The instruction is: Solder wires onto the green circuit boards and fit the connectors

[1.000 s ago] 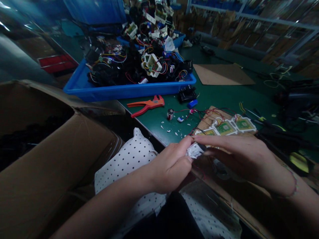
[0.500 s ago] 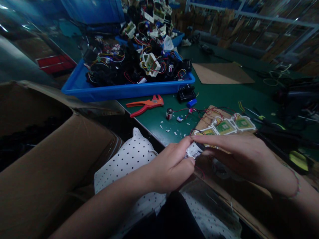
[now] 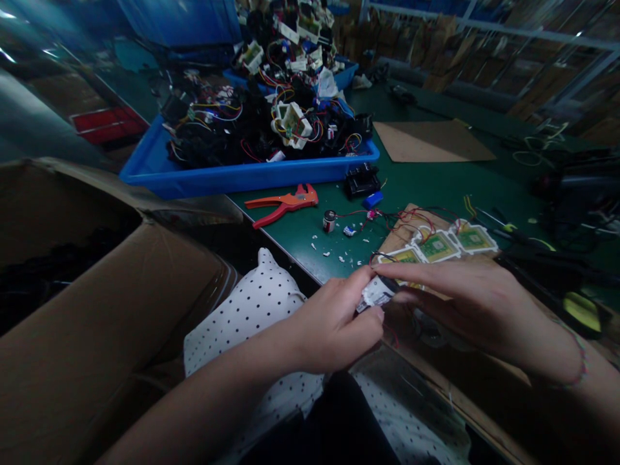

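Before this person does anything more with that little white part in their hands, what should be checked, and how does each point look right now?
1. Both hands on the white part: ok. The left hand pinches it between thumb and fingers; the right hand has fingertips on it.
2. Part in plain sight: not ok. It is small, dim and half covered by fingers.
3. Wires free of the grip: cannot tell. Red wires run under the hands.
4. Orange tool out of the way: ok. It lies on the green table, apart from the hands.
5. Green boards undisturbed: ok. They lie in a row just beyond the hands.
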The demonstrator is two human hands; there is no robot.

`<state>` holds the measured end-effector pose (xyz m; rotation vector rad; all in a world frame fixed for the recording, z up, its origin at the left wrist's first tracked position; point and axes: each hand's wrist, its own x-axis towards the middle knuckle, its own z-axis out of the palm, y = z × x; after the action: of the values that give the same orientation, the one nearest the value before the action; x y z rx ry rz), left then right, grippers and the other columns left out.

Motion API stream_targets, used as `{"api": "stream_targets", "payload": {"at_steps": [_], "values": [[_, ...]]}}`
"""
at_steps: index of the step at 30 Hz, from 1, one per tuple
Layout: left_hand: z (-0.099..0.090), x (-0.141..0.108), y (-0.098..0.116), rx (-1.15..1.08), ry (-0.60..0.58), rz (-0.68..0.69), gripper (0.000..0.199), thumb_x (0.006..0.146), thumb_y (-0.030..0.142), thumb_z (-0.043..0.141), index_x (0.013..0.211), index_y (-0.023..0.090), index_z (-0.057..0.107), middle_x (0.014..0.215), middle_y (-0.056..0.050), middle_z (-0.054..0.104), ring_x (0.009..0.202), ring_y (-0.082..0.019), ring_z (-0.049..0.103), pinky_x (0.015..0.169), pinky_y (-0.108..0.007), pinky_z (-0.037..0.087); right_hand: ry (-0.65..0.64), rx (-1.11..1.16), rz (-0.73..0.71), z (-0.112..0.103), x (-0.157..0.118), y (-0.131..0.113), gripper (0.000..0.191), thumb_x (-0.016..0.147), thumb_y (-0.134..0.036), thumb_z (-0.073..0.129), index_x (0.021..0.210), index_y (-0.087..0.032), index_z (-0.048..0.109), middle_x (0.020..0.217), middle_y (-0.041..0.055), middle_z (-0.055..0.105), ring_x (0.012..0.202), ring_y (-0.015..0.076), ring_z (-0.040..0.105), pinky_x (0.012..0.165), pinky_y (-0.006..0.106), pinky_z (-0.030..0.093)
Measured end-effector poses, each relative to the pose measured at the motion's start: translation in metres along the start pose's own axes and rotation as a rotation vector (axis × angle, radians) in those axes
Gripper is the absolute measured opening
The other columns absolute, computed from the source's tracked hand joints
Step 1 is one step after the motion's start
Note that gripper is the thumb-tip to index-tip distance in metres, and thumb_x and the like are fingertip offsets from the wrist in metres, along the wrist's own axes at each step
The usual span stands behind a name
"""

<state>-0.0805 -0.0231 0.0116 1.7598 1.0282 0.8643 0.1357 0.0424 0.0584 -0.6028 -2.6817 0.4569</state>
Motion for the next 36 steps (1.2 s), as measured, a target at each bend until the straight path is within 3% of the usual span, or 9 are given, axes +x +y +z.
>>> {"api": "stream_targets", "payload": {"at_steps": [6,9,14,21,30,36], "values": [[-0.0031,0.0014,0.0001,-0.030,-0.042,-0.003,0.033,0.088,0.017,0.044,0.119,0.014,0.053,0.103,-0.008,0.066,0.088,-0.022,0.062,0.078,-0.037,0.048,-0.023,0.033,0.017,0.0002,0.0012,0.0008,0.038,0.097,-0.023,0.059,0.135,-0.024,0.058,0.105,0.0005,0.077,0.082,0.0128,0.074,0.069,0.022,0.055],[-0.0037,0.0005,0.0009,-0.064,-0.053,-0.009,0.030,0.090,0.018,0.044,0.118,0.015,0.052,0.098,-0.007,0.065,0.086,-0.021,0.061,0.082,-0.038,0.050,-0.024,0.023,0.007,0.0004,0.0006,0.0023,0.038,0.097,-0.021,0.059,0.135,-0.022,0.059,0.107,0.0013,0.077,0.084,0.0125,0.074,0.070,0.022,0.056],[-0.0031,-0.0005,0.0039,-0.024,-0.040,-0.062,0.028,0.100,0.035,0.039,0.113,0.016,0.054,0.092,-0.006,0.064,0.084,-0.022,0.060,0.089,-0.043,0.050,-0.019,0.030,-0.013,-0.0001,-0.0003,0.0027,0.037,0.096,-0.021,0.059,0.134,-0.022,0.059,0.113,0.0022,0.076,0.091,0.0133,0.075,0.076,0.023,0.058],[-0.0024,-0.0009,0.0009,-0.071,-0.032,-0.024,0.030,0.091,0.020,0.040,0.118,0.017,0.052,0.101,-0.007,0.066,0.089,-0.022,0.060,0.086,-0.039,0.049,-0.015,0.034,-0.010,-0.0018,0.0021,-0.0014,0.036,0.097,-0.023,0.058,0.133,-0.024,0.059,0.104,0.0006,0.078,0.081,0.0139,0.075,0.068,0.023,0.057],[-0.0038,-0.0004,0.0015,-0.128,-0.058,-0.050,0.032,0.090,0.022,0.041,0.119,0.017,0.053,0.096,-0.005,0.065,0.082,-0.020,0.058,0.073,-0.035,0.048,-0.012,0.048,0.006,-0.0004,0.0001,-0.0006,0.038,0.096,-0.021,0.059,0.134,-0.024,0.059,0.109,0.0004,0.077,0.083,0.0127,0.075,0.070,0.021,0.057],[-0.0032,-0.0003,0.0029,-0.107,-0.039,-0.061,0.032,0.094,0.026,0.043,0.123,0.017,0.053,0.098,-0.005,0.067,0.088,-0.022,0.060,0.087,-0.041,0.050,-0.003,0.006,-0.005,-0.0002,0.0010,-0.0016,0.037,0.097,-0.021,0.059,0.133,-0.022,0.060,0.109,0.0025,0.077,0.084,0.0135,0.075,0.069,0.022,0.057]]}}
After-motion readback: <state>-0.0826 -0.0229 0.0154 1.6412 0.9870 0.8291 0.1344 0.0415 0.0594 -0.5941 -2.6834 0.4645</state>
